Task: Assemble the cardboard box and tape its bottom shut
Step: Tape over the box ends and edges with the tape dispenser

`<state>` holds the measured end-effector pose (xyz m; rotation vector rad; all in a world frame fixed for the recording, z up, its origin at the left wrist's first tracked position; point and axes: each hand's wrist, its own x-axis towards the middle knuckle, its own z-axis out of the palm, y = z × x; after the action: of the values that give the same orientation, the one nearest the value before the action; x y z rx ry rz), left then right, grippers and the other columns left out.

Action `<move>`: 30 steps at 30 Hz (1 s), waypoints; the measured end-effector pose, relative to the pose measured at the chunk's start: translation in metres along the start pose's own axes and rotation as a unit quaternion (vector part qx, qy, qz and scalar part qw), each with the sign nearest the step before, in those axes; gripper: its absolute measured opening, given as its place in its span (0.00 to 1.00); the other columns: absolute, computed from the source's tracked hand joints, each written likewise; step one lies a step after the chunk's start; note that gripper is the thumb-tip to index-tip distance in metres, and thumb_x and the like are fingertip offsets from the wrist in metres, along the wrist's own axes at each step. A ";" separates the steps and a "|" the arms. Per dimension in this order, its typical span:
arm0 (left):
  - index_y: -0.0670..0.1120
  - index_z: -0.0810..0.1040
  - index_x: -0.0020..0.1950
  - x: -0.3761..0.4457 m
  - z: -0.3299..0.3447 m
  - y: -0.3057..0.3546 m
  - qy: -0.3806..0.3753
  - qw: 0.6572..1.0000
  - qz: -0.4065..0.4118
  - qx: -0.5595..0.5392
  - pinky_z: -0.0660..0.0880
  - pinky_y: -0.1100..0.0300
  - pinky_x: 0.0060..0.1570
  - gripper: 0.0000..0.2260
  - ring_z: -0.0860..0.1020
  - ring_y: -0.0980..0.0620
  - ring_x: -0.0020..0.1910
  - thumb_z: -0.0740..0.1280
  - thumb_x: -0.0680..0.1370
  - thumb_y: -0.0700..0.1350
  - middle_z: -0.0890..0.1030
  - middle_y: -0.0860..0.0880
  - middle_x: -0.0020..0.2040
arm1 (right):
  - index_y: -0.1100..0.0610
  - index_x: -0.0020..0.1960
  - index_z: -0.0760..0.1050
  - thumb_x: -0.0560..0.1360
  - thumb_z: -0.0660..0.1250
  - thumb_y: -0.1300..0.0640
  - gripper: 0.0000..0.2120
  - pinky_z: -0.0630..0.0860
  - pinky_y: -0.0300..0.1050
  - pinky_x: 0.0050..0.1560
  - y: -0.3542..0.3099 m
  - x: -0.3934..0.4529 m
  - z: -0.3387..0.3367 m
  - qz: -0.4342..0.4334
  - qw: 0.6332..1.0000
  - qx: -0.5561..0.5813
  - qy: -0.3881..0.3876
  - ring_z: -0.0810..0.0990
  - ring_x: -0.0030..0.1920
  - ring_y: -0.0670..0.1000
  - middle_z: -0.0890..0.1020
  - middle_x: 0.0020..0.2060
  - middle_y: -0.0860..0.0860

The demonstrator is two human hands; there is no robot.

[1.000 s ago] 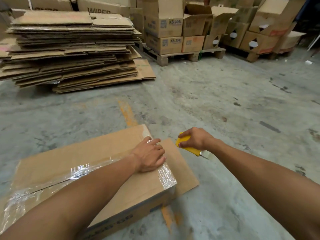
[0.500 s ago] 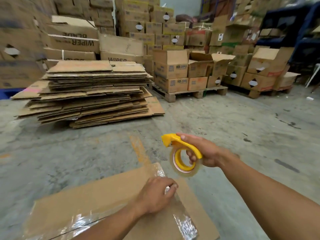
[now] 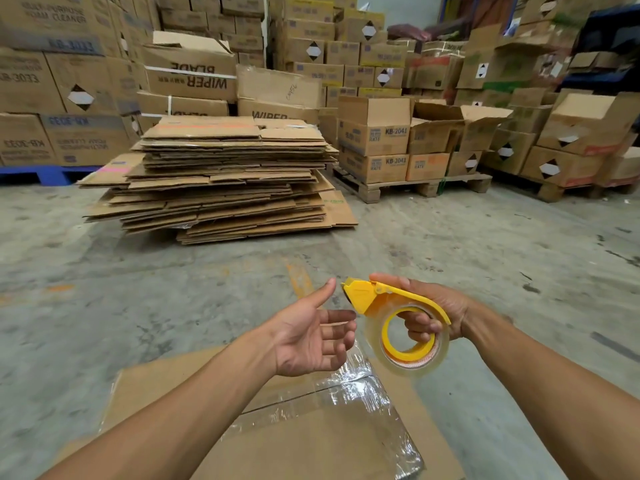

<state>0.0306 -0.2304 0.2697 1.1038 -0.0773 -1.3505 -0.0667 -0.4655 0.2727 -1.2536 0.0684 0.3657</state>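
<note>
Yellow dispenser (image 3: 375, 297) up in the air now! A second ago it was down at the far end of the box, finishing the strip; now the right hand (image 3: 431, 315) has lifted it clear, fingers hooked through the core of the clear tape roll (image 3: 408, 341), gripping tight. The left hand (image 3: 311, 336) has come off the cardboard too, where it was pressing the tape flat; it floats palm-up with fingers spread, holding nothing, just beside the dispenser's cutter end. The hands sit close together but apart.

Down below, the cardboard box (image 3: 311, 441) lies on the floor (image 3: 485, 258) at the near edge of view, bottom face up, a shiny strip of tape (image 3: 360, 386) running along the seam and over the far edge. By my read the seam is closed and the tape cut, so the job looks very nearly done; maybe the left hand is going for the loose tape end, though I can't be sure.

Grey concrete, stained, with a worn orange line running away from the box. Well beyond sits a stack of flattened cartons (image 3: 221, 178), and behind it pallets and walls of brown boxes, some printed KB-2041 (image 3: 374, 138).
</note>
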 end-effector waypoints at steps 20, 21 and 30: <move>0.45 0.79 0.45 0.002 0.004 -0.001 -0.017 1.000 0.026 0.006 0.73 0.60 0.33 0.06 0.78 0.53 0.35 0.70 0.75 0.48 0.80 0.48 0.39 | 0.46 0.65 0.79 0.65 0.79 0.44 0.29 0.74 0.38 0.23 -0.002 -0.005 -0.006 -0.017 1.000 0.008 -0.006 0.72 0.17 0.45 0.73 0.21 0.53; 0.45 0.79 0.46 0.002 0.003 -0.001 -0.017 1.000 0.024 0.009 0.73 0.60 0.33 0.04 0.79 0.53 0.35 0.69 0.76 0.45 0.80 0.49 0.39 | 0.45 0.65 0.79 0.65 0.79 0.44 0.29 0.74 0.38 0.23 -0.002 -0.006 -0.006 -0.018 1.000 0.007 -0.004 0.72 0.17 0.45 0.73 0.21 0.53; 0.41 0.76 0.53 -0.001 0.000 0.005 -0.036 0.999 -0.007 -0.029 0.72 0.55 0.39 0.12 0.79 0.46 0.40 0.60 0.79 0.47 0.81 0.43 0.44 | 0.46 0.65 0.79 0.64 0.80 0.43 0.31 0.74 0.39 0.23 -0.005 -0.009 -0.005 0.003 1.000 -0.023 0.017 0.71 0.16 0.46 0.73 0.20 0.54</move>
<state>0.0344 -0.2310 0.2736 1.0082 -0.0822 -1.3959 -0.0724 -0.4739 0.2776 -1.3046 0.0938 0.3533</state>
